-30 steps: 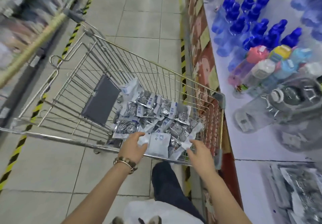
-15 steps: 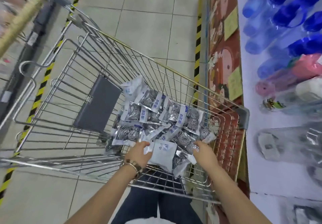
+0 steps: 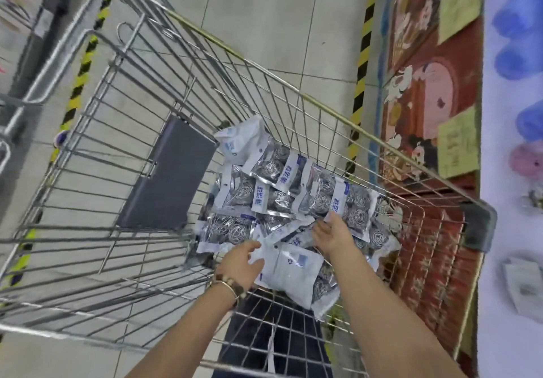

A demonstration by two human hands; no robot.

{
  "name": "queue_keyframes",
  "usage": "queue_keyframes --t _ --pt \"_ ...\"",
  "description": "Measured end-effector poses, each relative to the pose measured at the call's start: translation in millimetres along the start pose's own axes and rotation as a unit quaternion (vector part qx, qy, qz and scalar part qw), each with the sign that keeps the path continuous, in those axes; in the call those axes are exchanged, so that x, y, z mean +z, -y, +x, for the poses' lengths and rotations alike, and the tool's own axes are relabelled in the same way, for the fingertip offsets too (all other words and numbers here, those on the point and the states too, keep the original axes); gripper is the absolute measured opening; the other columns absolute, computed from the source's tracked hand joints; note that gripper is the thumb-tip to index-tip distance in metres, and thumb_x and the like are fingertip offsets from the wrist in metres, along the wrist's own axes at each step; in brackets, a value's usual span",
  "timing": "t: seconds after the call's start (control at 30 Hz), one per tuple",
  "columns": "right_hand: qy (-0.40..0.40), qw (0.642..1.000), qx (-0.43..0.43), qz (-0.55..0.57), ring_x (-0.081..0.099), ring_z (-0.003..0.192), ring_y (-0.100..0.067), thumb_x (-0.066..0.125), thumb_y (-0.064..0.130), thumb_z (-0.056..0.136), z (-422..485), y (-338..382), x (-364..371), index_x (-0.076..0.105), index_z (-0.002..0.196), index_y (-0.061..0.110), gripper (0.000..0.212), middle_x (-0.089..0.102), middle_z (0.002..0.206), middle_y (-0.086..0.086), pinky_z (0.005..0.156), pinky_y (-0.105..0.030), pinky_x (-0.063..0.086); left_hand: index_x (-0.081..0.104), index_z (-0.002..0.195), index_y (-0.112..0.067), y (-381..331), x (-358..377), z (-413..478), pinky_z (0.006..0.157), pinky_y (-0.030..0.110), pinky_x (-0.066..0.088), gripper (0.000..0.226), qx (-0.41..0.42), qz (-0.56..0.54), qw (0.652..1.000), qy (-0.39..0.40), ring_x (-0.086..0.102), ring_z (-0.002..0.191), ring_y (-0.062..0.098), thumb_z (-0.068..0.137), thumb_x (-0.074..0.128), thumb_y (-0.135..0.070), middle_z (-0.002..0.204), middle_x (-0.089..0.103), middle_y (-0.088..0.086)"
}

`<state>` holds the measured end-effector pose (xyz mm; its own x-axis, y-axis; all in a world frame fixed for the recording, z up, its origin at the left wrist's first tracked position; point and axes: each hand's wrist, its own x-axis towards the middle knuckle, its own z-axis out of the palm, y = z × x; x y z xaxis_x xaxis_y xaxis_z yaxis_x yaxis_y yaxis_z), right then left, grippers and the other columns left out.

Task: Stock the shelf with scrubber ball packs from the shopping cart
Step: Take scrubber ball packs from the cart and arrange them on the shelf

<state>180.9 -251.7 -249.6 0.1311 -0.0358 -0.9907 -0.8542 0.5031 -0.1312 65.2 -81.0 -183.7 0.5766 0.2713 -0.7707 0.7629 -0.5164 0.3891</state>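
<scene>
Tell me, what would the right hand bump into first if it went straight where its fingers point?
A scrubber ball pack with a blue-lettered white strip, just ahead of the right hand; the fingertips may already touch it.

Tiled floor [image 3: 279, 25], striped hazard tape [image 3: 363, 54] (yellow-black), blurred blue bottles [image 3: 514, 60]

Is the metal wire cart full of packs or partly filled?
Partly filled: the silver scrubber ball packs lie heaped at one end of the metal wire cart; the rest is bare.
</scene>
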Motion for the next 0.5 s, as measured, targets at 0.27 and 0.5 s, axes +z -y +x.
queue_keyframes --t 0.27,0.5 --pt "-0.1 0.989 -0.021 0.107 0.056 0.082 -0.021 0.064 0.038 0.088 17 16 18 0.06 0.106 0.01 0.034 0.057 0.086 -0.004 0.11 -0.049 0.032 0.049 0.127 -0.024 4 -3 9 0.09 0.027 0.046 0.039 0.003 -0.032 0.999 0.004 0.053 0.112 0.011 0.088 0.056 -0.023 0.125 0.055 -0.006" --pt "-0.022 0.984 -0.119 0.134 0.06 0.088 -0.02 0.054 0.011 0.095 4 9 -19 0.053 0.118 0.002 0.025 0.059 0.111 -0.014 0.075 -0.027 0.058 0.054 0.12 -0.017 1 -12 13 0.095 0.034 0.046 0.034 -0.007 -0.125 0.992 0.009 0.055 0.11 0.015 0.087 0.059 -0.016 0.121 0.058 -0.001"
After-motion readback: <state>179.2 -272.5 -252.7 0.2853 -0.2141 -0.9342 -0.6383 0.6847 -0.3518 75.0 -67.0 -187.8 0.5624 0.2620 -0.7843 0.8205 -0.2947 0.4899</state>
